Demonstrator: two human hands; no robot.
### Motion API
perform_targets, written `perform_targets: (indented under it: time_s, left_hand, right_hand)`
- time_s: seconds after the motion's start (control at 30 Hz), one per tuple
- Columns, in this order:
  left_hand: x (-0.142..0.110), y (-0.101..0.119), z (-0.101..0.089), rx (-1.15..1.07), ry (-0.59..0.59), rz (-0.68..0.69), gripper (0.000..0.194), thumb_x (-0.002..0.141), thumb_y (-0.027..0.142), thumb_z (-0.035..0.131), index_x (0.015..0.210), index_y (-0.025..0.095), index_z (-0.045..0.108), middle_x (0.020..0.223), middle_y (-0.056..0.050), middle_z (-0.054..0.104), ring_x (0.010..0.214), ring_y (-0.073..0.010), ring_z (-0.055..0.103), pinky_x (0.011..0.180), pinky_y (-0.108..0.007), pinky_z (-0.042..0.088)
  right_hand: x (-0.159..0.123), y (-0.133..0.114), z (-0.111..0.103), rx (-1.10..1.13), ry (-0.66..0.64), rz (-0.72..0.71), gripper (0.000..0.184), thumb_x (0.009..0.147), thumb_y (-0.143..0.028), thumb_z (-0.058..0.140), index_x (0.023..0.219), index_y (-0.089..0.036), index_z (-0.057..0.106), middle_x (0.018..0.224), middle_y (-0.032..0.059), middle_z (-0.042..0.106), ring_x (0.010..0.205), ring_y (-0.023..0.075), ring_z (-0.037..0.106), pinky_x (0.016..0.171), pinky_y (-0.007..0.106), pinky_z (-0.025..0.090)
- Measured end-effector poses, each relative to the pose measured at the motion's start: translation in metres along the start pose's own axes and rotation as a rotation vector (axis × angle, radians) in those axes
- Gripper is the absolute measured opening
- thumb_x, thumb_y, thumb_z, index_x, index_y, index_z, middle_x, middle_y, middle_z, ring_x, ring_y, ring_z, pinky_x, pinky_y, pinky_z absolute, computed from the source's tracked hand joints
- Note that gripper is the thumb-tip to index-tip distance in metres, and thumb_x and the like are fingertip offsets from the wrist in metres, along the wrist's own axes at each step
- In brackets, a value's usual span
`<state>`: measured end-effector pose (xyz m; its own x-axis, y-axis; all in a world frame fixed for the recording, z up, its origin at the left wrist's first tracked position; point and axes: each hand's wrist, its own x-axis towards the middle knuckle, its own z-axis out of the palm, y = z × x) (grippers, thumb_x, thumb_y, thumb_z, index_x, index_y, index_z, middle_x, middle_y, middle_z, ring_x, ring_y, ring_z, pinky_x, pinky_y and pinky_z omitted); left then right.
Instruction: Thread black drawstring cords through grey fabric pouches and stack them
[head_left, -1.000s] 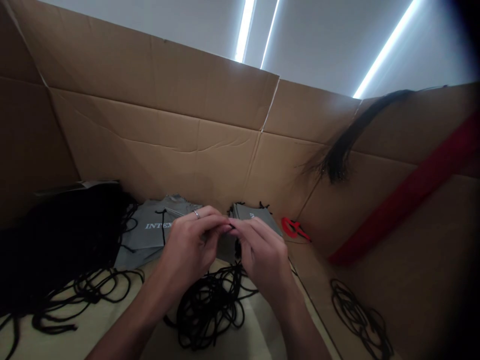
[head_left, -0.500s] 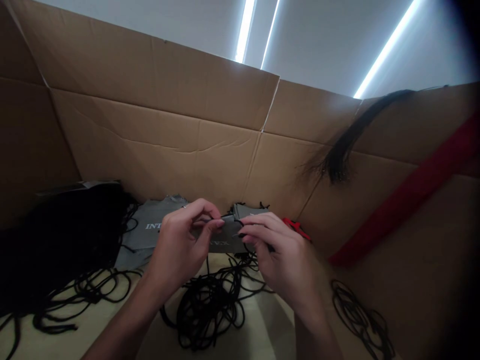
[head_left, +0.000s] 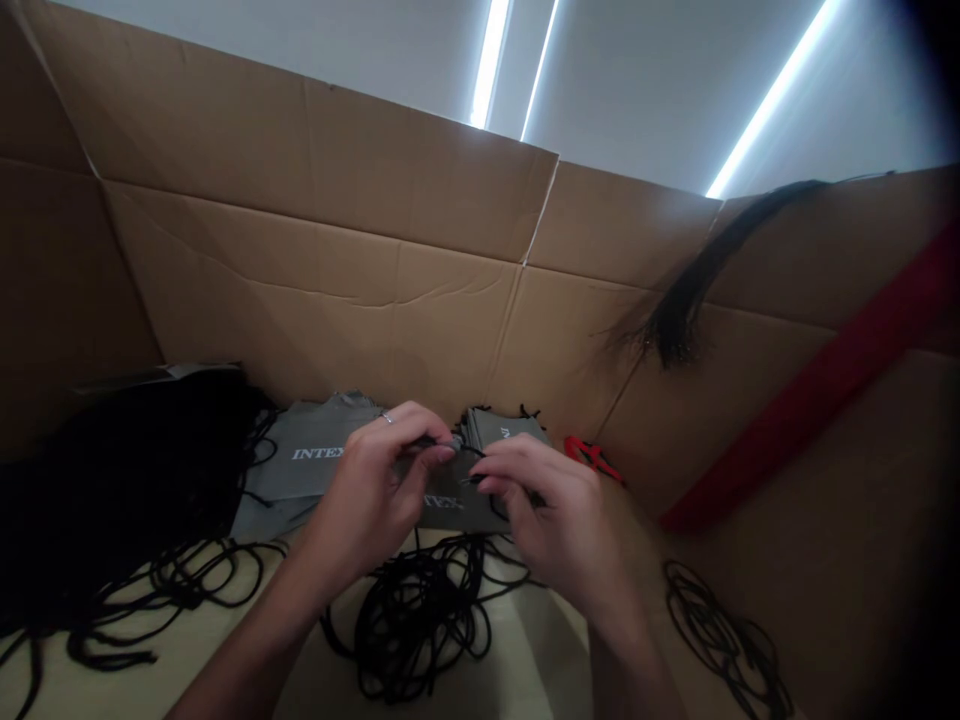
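Note:
My left hand (head_left: 382, 485) is closed in a pinch on the top edge of a grey fabric pouch (head_left: 448, 515), which hangs below my fingers with white lettering on it. The fabric looks bunched at the fingertips. Facing it, my right hand (head_left: 559, 510) pinches a black cord (head_left: 474, 452) that runs across to the pouch's edge. A small thin tip shows at the right fingertips; its kind is too small to make out. Curled right-hand fingers hide part of the cord.
Grey pouches printed INTEX (head_left: 289, 455) lie left, another stack (head_left: 502, 425) behind. A black cord tangle (head_left: 420, 620) lies in front, loose cords (head_left: 724, 640) right, a dark heap (head_left: 135, 480) far left. Red looped handles (head_left: 592, 458) rest near the cardboard wall (head_left: 322, 260).
My left hand has shifted slightly right, and the pouch's edge now looks more gathered at its fingertips. The right hand has moved a little, keeping its pinch.

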<state>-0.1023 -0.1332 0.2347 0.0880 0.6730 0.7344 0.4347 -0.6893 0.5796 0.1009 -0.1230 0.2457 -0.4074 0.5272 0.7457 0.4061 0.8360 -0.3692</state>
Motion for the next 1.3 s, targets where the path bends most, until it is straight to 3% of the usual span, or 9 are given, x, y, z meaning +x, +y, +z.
perform_targets:
  time_s: [0.13, 0.27, 0.47, 0.63, 0.73, 1.1, 1.3]
  left_hand:
    - [-0.001, 0.003, -0.004, -0.079, -0.129, -0.047, 0.016, 0.104, 0.016, 0.055, 0.091, 0.019, 0.065, 0.089, -0.001, 0.065, 0.081, -0.0147, 0.06, 0.071, -0.027, 0.046]
    - [-0.003, 0.007, -0.004, -0.263, -0.25, -0.176, 0.015, 0.107, 0.024, 0.054, 0.096, 0.02, 0.064, 0.087, 0.001, 0.061, 0.078, -0.0142, 0.059, 0.069, -0.026, 0.047]
    - [-0.003, 0.007, -0.001, -0.142, -0.167, -0.125, 0.015, 0.105, 0.022, 0.056, 0.092, 0.019, 0.063, 0.088, 0.0, 0.061, 0.079, -0.0142, 0.056, 0.069, -0.027, 0.043]
    - [-0.001, 0.009, 0.0, -0.121, -0.127, -0.107, 0.014, 0.103, 0.022, 0.058, 0.092, 0.019, 0.066, 0.09, -0.001, 0.065, 0.081, -0.0152, 0.06, 0.072, -0.027, 0.046]
    - [-0.002, 0.012, 0.0, -0.148, -0.112, -0.113, 0.013, 0.102, 0.022, 0.06, 0.092, 0.019, 0.067, 0.089, -0.001, 0.066, 0.08, -0.0152, 0.061, 0.071, -0.028, 0.047]
    - [-0.002, 0.015, 0.0, -0.174, -0.053, -0.123, 0.009, 0.1, 0.024, 0.066, 0.093, 0.02, 0.071, 0.088, -0.002, 0.067, 0.078, -0.0152, 0.062, 0.067, -0.028, 0.047]
    - [-0.002, 0.016, 0.0, -0.171, -0.065, -0.121, 0.009, 0.1, 0.023, 0.066, 0.093, 0.019, 0.07, 0.088, -0.002, 0.067, 0.078, -0.0158, 0.063, 0.068, -0.029, 0.048]
  right_hand:
    - [0.003, 0.013, -0.014, 0.094, -0.055, 0.056, 0.023, 0.097, -0.01, 0.06, 0.089, -0.021, 0.079, 0.09, 0.0029, 0.078, 0.083, 0.0162, 0.073, 0.072, 0.027, 0.058]
    - [0.004, 0.03, -0.011, 0.152, -0.035, 0.079, 0.02, 0.096, -0.012, 0.063, 0.09, -0.021, 0.08, 0.103, 0.006, 0.081, 0.094, 0.0193, 0.076, 0.082, 0.032, 0.06]
    - [0.001, 0.014, -0.015, 0.1, 0.115, 0.01, 0.024, 0.097, -0.008, 0.061, 0.086, -0.022, 0.078, 0.088, 0.0015, 0.08, 0.091, 0.016, 0.075, 0.084, 0.028, 0.059]
    - [-0.002, -0.003, -0.016, -0.04, 0.112, -0.085, 0.029, 0.097, 0.0, 0.057, 0.099, -0.018, 0.08, 0.084, 0.0005, 0.076, 0.078, 0.0112, 0.07, 0.071, 0.023, 0.056]
    - [-0.001, -0.006, -0.012, -0.089, 0.113, -0.117, 0.026, 0.099, 0.0, 0.059, 0.104, -0.016, 0.079, 0.084, 0.0008, 0.078, 0.079, 0.0122, 0.07, 0.075, 0.025, 0.057]
    - [-0.007, -0.01, -0.014, -0.172, 0.184, -0.084, 0.011, 0.096, -0.009, 0.072, 0.096, -0.02, 0.073, 0.085, -0.0034, 0.079, 0.076, 0.0117, 0.075, 0.092, 0.027, 0.059]
    - [-0.005, -0.01, -0.013, -0.171, 0.173, -0.077, 0.011, 0.097, -0.009, 0.07, 0.096, -0.019, 0.074, 0.085, -0.0029, 0.078, 0.077, 0.0111, 0.074, 0.087, 0.025, 0.058]
